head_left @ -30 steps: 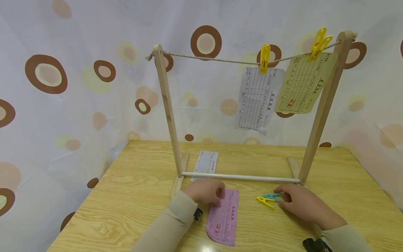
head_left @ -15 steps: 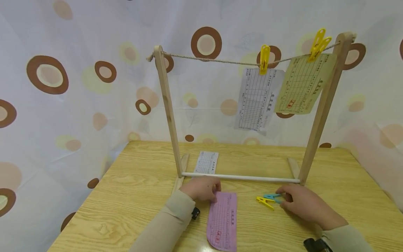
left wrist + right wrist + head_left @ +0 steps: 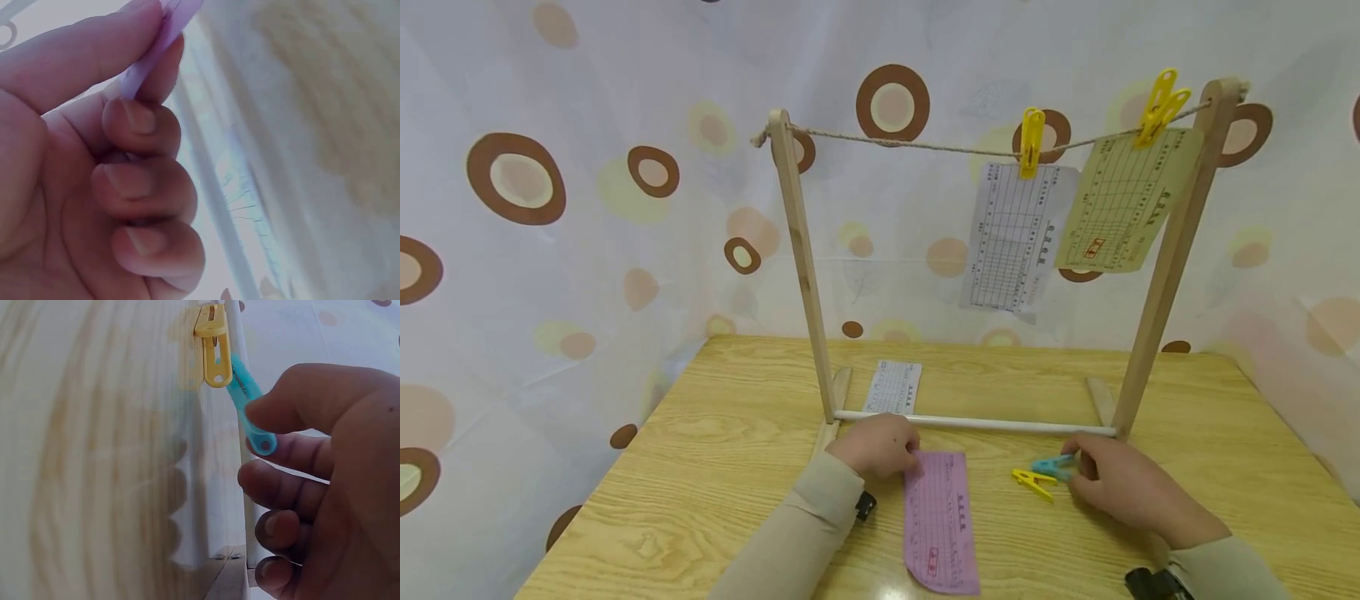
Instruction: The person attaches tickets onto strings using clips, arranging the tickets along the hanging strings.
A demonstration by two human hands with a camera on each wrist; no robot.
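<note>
At the table (image 3: pixel 722 450), before the wooden frame (image 3: pixel 806 275), the left hand (image 3: pixel 876 446) pinches the pink printed slip (image 3: pixel 942 521) at its far left corner, an edge grip that presumably spares the sheet from creasing. The right hand's (image 3: pixel 1123 482) grip is closed on the blue clothespin (image 3: pixel 1049 467) by its handle end, apparently leaving the clamping end free. Beside it lies a loose yellow clothespin (image 3: pixel 1034 484). Overhead, yellow clips (image 3: pixel 1032 142) secure two sheets (image 3: pixel 1015 242) to the twine (image 3: pixel 910 145).

Left hand (image 3: pixel 877 446) pinches a printed pink slip (image 3: pixel 941 525), right hand (image 3: pixel 1116 483) a blue clip (image 3: pixel 1048 467).
</note>
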